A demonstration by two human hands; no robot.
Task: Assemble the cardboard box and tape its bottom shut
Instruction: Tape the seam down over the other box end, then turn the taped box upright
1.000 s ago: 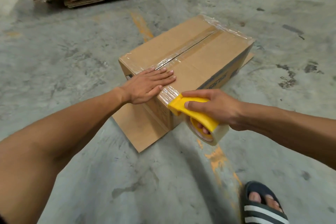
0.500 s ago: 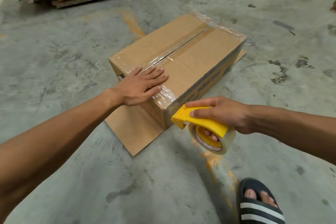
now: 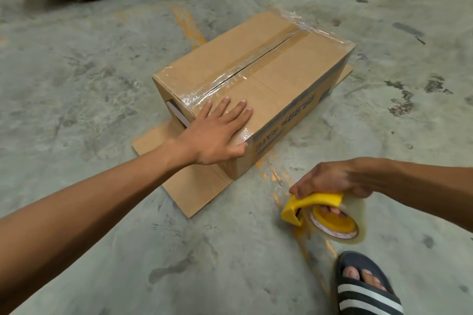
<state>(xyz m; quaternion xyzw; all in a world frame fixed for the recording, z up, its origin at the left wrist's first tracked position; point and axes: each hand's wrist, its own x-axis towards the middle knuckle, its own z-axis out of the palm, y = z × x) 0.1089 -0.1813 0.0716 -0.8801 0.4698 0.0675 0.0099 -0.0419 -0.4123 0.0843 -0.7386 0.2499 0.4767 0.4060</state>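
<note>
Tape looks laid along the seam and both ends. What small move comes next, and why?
Probably set the tape dispenser on the floor: the right hand holds it low, clear of the box, whose seam and edges show tape, while the left hand rests flat on top.

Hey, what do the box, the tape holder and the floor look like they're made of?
The box looks like matte brown corrugated cardboard, with glossy clear tape wrinkled along its seam. The tape holder seems to be smooth yellow plastic, judging by its moulded shape. The floor looks like rough, stained grey concrete.

Matt brown cardboard box (image 3: pixel 268 84) w/ glossy clear tape; yellow dispenser (image 3: pixel 314 206) prob. smooth plastic; rough concrete floor (image 3: pixel 76 71).
</note>
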